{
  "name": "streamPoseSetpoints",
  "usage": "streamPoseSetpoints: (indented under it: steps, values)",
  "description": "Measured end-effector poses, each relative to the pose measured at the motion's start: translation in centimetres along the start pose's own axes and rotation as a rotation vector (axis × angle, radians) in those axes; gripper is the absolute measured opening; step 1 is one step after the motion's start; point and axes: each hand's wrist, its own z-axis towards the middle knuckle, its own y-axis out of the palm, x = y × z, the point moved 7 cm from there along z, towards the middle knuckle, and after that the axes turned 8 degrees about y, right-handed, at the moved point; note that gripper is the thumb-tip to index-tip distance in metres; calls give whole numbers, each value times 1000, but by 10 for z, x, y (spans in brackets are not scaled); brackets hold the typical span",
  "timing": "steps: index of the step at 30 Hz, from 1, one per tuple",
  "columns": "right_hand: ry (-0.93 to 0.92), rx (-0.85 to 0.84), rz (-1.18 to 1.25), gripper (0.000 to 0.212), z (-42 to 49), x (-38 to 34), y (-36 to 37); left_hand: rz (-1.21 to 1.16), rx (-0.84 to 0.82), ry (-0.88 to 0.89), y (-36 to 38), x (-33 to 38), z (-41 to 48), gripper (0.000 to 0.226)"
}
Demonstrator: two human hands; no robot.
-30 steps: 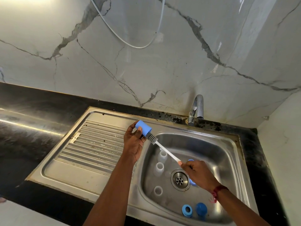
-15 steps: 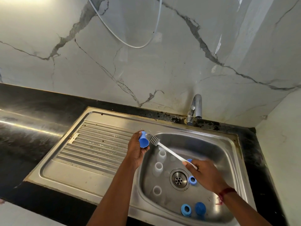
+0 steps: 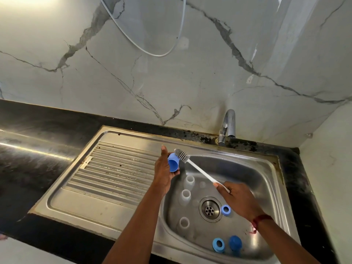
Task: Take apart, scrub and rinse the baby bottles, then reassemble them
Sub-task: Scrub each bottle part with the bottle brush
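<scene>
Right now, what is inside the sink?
Three clear bottles, two blue rings, a blue cap and the drain. The right hand covers part of the sink floor, so anything under it cannot be seen.

Steel sink (image 3: 95, 197), tap (image 3: 227, 126), black counter (image 3: 38, 134), marble wall (image 3: 171, 82)

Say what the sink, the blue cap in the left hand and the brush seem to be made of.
Sink: stainless steel, brushed, judging by its grey metallic sheen and pressed drainer ribs. Blue cap, held by the left hand: likely plastic, smooth and matte. Brush: white handle probably plastic; grey bristles could be silicone or nylon.
</scene>
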Motion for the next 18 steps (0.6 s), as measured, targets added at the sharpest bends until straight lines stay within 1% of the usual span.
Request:
streamPoseSetpoints:
  steps: [1,2,3,6,7,8,9,11,14,16,18]
  values:
    - [11,-9,11,66,0,2,0,-31,-12,-9,-2,0,-1,105]
    - [26,-19,26,68,0,4,0,-66,-27,-14,-4,1,-1,108]
    - [33,-30,47,70,0,6,0,-99,-45,-8,-5,3,-2,100]
    - [51,-34,158,72,-2,7,-4,-171,-74,-6,-7,9,-5,50]
    - [55,-35,191,70,-3,7,-4,-176,-77,-8,-8,10,-6,42]
    - [58,-36,208,67,-4,7,-4,-162,-79,-11,-8,10,-7,39]
    - [55,-40,218,65,-5,7,-2,-115,-78,-17,-8,9,-8,38]
    - [46,-50,218,67,-6,7,1,27,-46,-31,-9,6,-9,38]
    - [37,-36,197,73,-7,7,4,170,6,-30,-10,4,-9,58]
    - [38,-40,208,72,-8,7,4,173,-24,-22,-6,2,-9,57]
    - [47,-56,223,70,-9,8,4,95,-99,-29,-1,3,-10,47]
